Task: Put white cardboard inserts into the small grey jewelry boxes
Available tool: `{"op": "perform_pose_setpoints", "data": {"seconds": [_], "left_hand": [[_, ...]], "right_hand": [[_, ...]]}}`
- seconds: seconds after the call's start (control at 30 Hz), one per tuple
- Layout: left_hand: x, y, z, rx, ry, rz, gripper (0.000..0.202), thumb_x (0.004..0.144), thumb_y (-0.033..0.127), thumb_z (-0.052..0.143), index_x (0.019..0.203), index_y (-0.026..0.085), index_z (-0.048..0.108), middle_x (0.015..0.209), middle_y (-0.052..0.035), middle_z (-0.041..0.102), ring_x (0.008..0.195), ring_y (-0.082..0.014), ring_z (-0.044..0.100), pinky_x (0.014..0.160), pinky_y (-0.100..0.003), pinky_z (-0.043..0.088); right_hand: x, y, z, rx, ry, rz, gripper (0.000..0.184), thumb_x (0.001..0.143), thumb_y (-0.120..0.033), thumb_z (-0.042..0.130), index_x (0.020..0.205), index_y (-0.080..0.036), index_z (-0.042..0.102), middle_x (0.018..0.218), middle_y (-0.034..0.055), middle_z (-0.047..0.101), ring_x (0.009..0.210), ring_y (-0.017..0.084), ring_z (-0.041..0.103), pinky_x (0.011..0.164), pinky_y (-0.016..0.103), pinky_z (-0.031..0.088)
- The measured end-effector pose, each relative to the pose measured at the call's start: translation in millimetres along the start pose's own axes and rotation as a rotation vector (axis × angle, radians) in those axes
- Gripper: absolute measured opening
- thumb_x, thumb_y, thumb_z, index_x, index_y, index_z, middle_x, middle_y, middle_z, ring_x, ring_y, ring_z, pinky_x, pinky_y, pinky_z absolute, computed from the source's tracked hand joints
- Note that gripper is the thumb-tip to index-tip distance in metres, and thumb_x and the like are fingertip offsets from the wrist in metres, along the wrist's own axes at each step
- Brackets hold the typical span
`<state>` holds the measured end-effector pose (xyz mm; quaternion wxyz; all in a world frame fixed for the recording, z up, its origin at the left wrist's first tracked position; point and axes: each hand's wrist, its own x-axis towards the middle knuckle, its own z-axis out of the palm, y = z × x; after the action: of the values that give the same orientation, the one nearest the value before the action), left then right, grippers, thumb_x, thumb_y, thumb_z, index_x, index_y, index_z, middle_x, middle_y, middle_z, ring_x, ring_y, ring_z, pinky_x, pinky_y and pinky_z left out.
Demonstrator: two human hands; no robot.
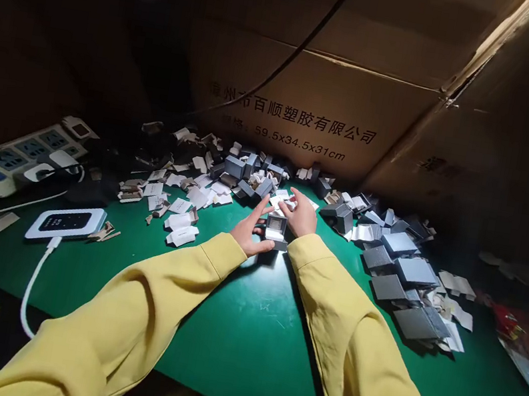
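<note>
Yellow sleeves (145, 306) stretch forward over a green table (232, 328) toward a small gray box (276, 227), which stands open between a worker's bare hands, its pale inside showing. The left hand (247, 230) is clamped on the box's left side, thumb along the lower front and fingers raised behind. The right hand (302, 216) bends over the box's upper right, fingertips beside a white piece at its top; whether they pinch it cannot be told. The two hands are apart, with the box between them.

White paper scraps (198, 195) litter the table left of the box, while a heap of gray boxes (414, 270), mixed with more scraps, spreads to its right. Another cluster of boxes (249, 168) sits just beyond it. Farther left of the box lie a white device (65, 223) with a plugged-in white cable (32, 287) and a power strip (12, 156). Behind the box rises a large printed carton (352, 98), crossed by a dark cord (299, 48).
</note>
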<state>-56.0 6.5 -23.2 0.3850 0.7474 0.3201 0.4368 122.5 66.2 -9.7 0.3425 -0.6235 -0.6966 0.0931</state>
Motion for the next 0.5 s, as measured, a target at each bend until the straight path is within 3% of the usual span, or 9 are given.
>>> {"op": "perform_pose_setpoints", "data": {"seconds": [0.1, 0.2, 0.33, 0.4, 0.5], "left_hand": [[-1, 1, 3.3, -0.035, 0.014, -0.026, 0.103, 0.070, 0.030, 0.071, 0.151, 0.026, 0.006, 0.143, -0.0195, 0.042, 0.112, -0.0289, 0.057, 0.082, -0.040, 0.055], [-1, 3, 4.4, -0.052, 0.029, -0.044, 0.099, 0.072, 0.031, 0.069, 0.151, 0.026, 0.010, 0.142, -0.0179, 0.043, 0.113, -0.0282, 0.057, 0.083, -0.040, 0.055], [-2, 3, 3.5, -0.023, 0.030, -0.046, 0.095, 0.072, 0.033, 0.069, 0.150, 0.028, 0.014, 0.142, -0.0163, 0.044, 0.115, -0.0289, 0.057, 0.085, -0.041, 0.054], [-3, 4, 2.9, 0.001, 0.035, -0.061, 0.095, 0.072, 0.034, 0.070, 0.150, 0.027, 0.015, 0.142, -0.0163, 0.044, 0.117, -0.0301, 0.055, 0.085, -0.041, 0.054], [-5, 7, 2.2, 0.020, 0.019, -0.080, 0.094, 0.074, 0.033, 0.068, 0.150, 0.027, 0.014, 0.143, -0.0164, 0.043, 0.122, -0.0301, 0.052, 0.088, -0.040, 0.053]], "right_hand": [[7, -2, 11, 0.009, -0.077, -0.020, 0.055, 0.077, -0.029, 0.061, 0.130, -0.019, 0.051, 0.111, 0.0099, 0.064, 0.095, 0.020, 0.061, 0.077, 0.029, 0.048], [9, 2, 14, 0.051, -0.115, 0.004, 0.052, 0.077, -0.025, 0.061, 0.128, -0.015, 0.053, 0.102, 0.0082, 0.065, 0.090, 0.017, 0.061, 0.079, 0.027, 0.048], [7, 7, 9, 0.100, -0.136, -0.020, 0.028, 0.077, -0.025, 0.057, 0.102, -0.016, 0.066, 0.087, 0.0041, 0.065, 0.078, 0.015, 0.059, 0.073, 0.025, 0.048], [4, 8, 5, 0.125, -0.107, -0.048, 0.017, 0.076, -0.024, 0.054, 0.086, -0.017, 0.066, 0.084, 0.0037, 0.063, 0.072, 0.014, 0.057, 0.067, 0.024, 0.048], [-8, 10, -5, 0.155, 0.003, -0.074, 0.017, 0.077, -0.022, 0.050, 0.083, -0.018, 0.065, 0.081, 0.0037, 0.062, 0.066, 0.014, 0.055, 0.063, 0.025, 0.047]]}}
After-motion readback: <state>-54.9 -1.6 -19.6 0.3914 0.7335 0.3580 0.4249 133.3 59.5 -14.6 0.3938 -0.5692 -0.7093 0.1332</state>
